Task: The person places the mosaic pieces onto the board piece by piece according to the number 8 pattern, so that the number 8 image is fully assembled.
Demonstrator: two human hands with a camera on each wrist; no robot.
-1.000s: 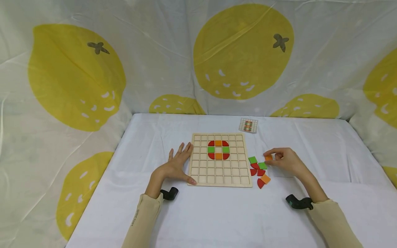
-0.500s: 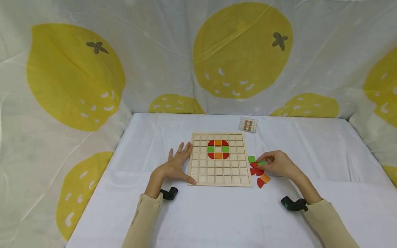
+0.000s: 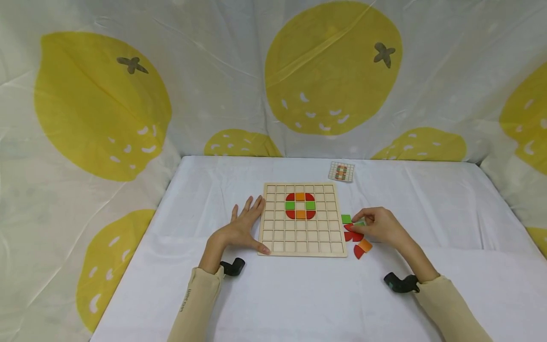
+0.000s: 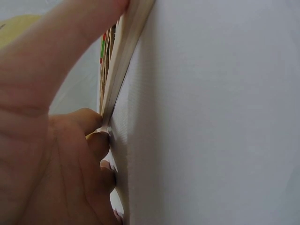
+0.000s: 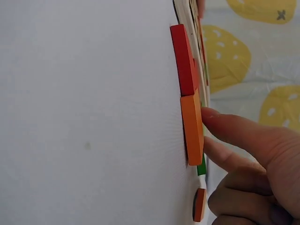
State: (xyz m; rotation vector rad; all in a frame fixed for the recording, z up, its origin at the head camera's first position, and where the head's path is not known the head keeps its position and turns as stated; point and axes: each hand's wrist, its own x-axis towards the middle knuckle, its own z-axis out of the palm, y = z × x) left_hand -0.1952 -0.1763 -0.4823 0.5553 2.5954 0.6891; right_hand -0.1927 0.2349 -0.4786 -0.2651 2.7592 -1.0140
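A square wooden grid board lies on the white cloth. On it, red quarter-round, orange and green square tiles form a ring around one bare cell. My left hand is spread along the board's left side, thumb at the near left corner, fingertips at the edge; the left wrist view shows thumb and fingers against the board's rim. Right of the board, my right hand pinches a green square tile between thumb and index finger. Red quarter-round tiles lie directly beside those fingertips.
Another green tile lies by the board's right edge. Nearer the front, an orange tile touches a red quarter-round. A further orange tile shows below in the right wrist view. A small pattern card lies behind the board.
My right hand has moved left from an orange tile to the green tile and now pinches it. The left hand and the board have stayed in place.
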